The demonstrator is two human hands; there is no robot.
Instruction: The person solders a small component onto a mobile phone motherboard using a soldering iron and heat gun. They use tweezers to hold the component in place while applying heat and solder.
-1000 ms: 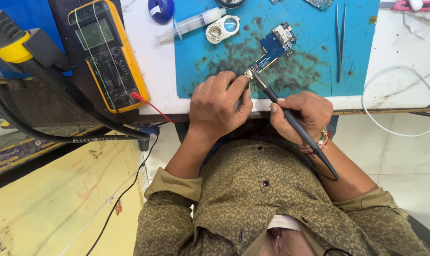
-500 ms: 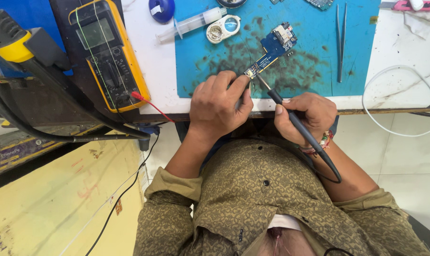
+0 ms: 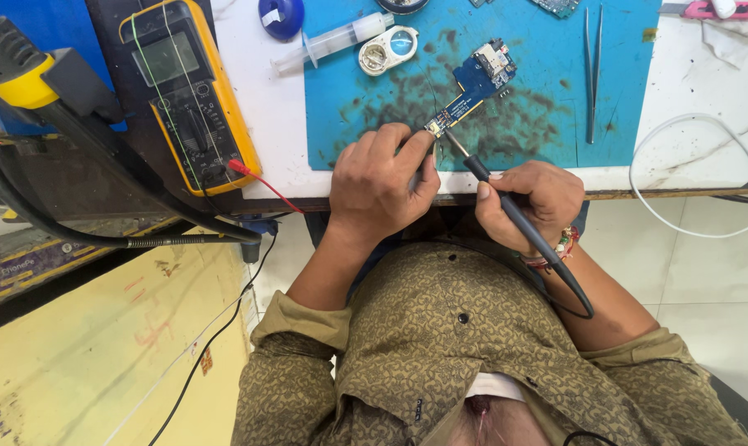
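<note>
Small blue circuit board (image 3: pixel 473 89) on the stained blue mat (image 3: pixel 622 91), long axis slanting from the far right down toward the near left. Left hand (image 3: pixel 382 182) curled, fingertips (image 3: pixel 419 142) pinning the board's near end. Right hand (image 3: pixel 527 198) clenched around a black soldering iron (image 3: pixel 514 216), held pen-fashion, tip touching that same near end just beside the left fingers. Tweezers (image 3: pixel 593 74) well apart, to the right; yellow multimeter (image 3: pixel 188 91) off to the left.

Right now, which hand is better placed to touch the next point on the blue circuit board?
Right. The right hand grips the black pen-shaped tool, its tip on the blue circuit board; the left hand pins its end.
</note>
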